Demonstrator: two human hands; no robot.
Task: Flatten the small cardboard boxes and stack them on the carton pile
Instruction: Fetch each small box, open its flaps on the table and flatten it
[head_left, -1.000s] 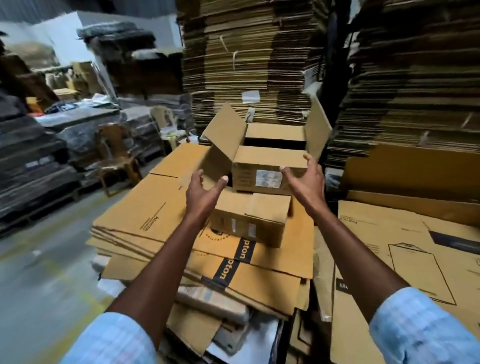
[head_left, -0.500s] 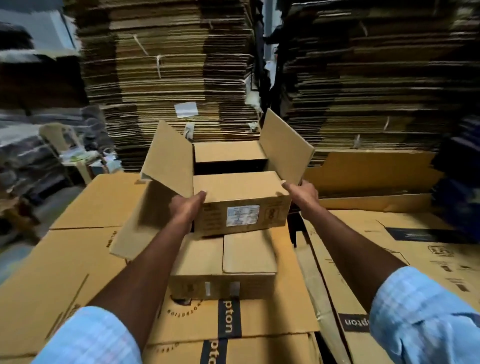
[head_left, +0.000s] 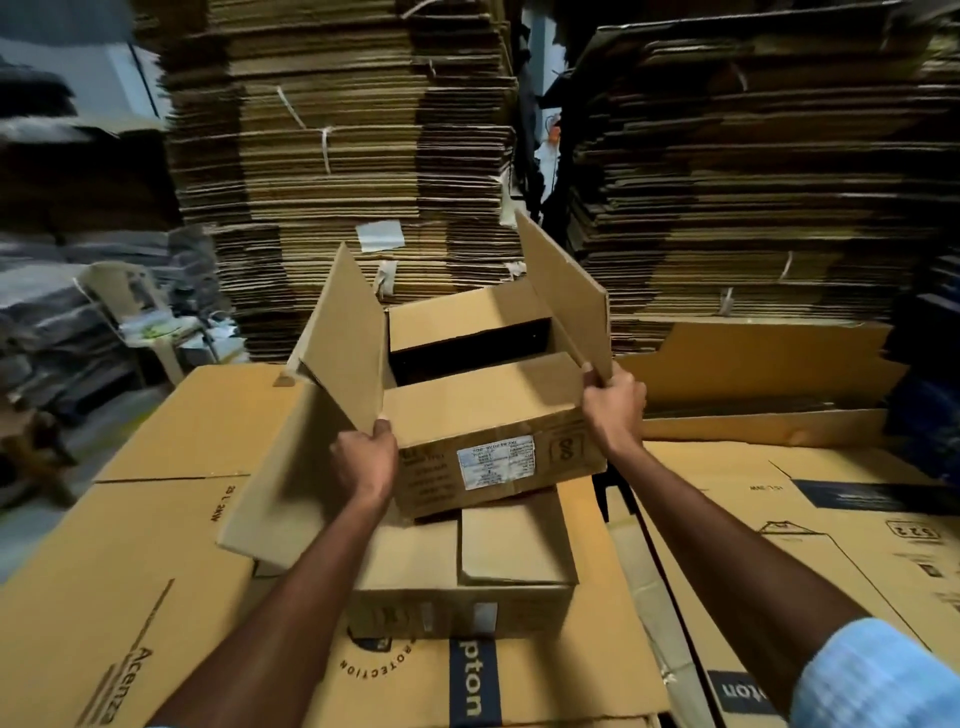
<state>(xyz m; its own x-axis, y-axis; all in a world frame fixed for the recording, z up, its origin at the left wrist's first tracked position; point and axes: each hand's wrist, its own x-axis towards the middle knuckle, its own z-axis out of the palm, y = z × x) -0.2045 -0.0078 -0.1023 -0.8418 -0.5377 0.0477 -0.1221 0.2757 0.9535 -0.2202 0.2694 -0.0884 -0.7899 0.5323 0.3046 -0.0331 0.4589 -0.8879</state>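
— Where is our box now?

— The open cardboard box (head_left: 493, 415) is over a closed small box (head_left: 467, 571), a little tilted. We cannot tell if they touch. Both are on the pile of flattened cartons (head_left: 130, 571). Our left hand (head_left: 363, 462) grips the near left corner under the raised left flap (head_left: 343, 332). Our right hand (head_left: 615, 402) grips the near right corner at the foot of the right flap (head_left: 566, 291).

— How will it handle, do we think?

— We judge it light, probably empty. The walls look stiff, but the flaps bend easily at the creases. We should hold the corners, not the flaps, and press opposite corners together. The bottom is hidden, so it may be taped.
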